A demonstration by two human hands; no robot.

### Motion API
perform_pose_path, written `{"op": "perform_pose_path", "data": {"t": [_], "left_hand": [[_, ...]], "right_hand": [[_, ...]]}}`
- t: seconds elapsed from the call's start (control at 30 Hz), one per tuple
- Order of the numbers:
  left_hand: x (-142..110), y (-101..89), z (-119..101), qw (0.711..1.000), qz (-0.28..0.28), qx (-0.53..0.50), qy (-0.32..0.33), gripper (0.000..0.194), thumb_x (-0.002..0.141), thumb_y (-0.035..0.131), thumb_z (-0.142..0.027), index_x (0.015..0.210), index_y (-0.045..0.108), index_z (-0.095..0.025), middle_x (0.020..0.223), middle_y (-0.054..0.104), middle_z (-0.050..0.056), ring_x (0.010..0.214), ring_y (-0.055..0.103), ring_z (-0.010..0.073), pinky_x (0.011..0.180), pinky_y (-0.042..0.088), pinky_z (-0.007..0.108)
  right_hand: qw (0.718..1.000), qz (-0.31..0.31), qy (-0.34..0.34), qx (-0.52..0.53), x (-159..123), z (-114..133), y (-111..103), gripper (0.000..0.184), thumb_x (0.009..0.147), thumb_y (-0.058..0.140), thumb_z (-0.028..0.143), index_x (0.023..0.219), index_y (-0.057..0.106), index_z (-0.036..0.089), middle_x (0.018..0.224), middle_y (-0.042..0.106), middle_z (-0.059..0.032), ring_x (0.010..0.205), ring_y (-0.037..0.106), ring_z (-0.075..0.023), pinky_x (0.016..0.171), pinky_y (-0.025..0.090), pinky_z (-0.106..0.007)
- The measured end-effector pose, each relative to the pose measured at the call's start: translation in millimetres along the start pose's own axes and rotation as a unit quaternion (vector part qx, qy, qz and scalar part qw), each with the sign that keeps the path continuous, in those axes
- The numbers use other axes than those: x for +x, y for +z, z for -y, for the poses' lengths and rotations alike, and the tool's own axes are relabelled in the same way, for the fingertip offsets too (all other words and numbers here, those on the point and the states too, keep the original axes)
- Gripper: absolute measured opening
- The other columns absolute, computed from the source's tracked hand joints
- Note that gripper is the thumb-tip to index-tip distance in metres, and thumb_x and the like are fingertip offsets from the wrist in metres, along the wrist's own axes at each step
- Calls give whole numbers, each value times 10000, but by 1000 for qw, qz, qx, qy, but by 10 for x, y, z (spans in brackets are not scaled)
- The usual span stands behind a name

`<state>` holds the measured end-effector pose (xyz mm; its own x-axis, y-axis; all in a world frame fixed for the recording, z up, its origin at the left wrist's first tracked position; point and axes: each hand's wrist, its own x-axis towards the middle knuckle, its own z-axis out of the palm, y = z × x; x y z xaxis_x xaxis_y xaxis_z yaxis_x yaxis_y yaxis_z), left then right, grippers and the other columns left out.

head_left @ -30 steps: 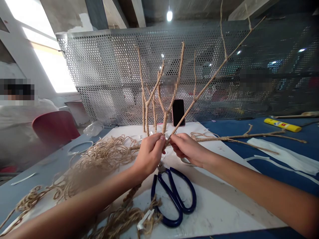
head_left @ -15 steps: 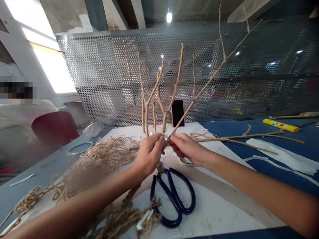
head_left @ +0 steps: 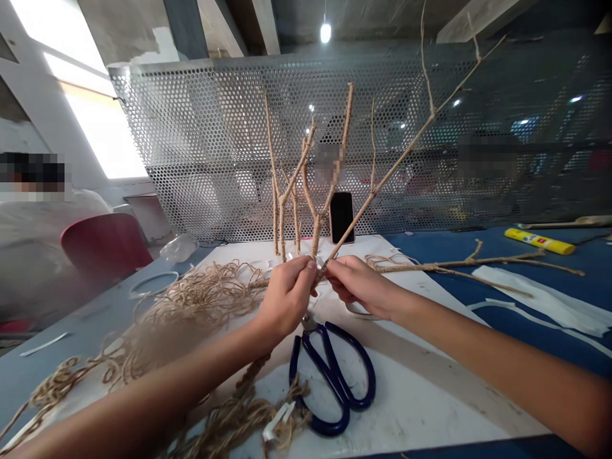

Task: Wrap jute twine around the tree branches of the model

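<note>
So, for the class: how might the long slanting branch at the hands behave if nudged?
The branch is probably stiff: it slants up without sagging. Its side twigs look thin, so might flex or snap. The branch could sway, since the left hand and right hand are both near its lower end.

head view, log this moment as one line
left grip: closed at slanting branch's lower end | right grip: closed beside it, contact partly hidden | scissors: lying on white board | twine: loose heap at left
</note>
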<state>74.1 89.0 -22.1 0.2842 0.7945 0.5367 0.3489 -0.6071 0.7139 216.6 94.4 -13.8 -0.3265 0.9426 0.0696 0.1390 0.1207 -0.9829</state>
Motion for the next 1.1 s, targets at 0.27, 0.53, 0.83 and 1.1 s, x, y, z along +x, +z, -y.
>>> {"op": "perform_pose_path", "data": {"t": [0.27,0.53,0.83,1.1], "left_hand": [[-7,1,4,1000,0,-9,-1,325,876,329,-235,560,383,-181,523,419,-37,515,443,108,515,336,226],[-2,-5,1,1000,-1,0,0,330,877,342,-208,555,405,-169,525,417,-38,511,419,93,510,312,219],[-15,-4,29,1000,2,-17,-12,318,882,342,-228,574,395,-172,538,428,-37,524,430,95,502,312,210],[-4,-6,48,1000,3,-24,-9,321,886,340,-228,575,394,-173,542,439,-37,531,437,94,512,324,206]], "right_hand": [[999,25,-8,-20,-15,30,-32,266,793,353,214,530,312,198,493,219,70,415,176,-69,382,138,-210],[995,22,-36,-87,77,-58,-104,319,805,404,248,503,316,190,466,226,67,425,178,-68,394,130,-225],[992,41,-57,-109,115,-105,-166,271,812,430,252,556,442,165,430,281,71,399,241,-57,393,146,-209],[991,97,-57,-78,146,-171,-235,266,851,443,329,640,475,170,429,321,76,393,252,-64,375,182,-204]]}}
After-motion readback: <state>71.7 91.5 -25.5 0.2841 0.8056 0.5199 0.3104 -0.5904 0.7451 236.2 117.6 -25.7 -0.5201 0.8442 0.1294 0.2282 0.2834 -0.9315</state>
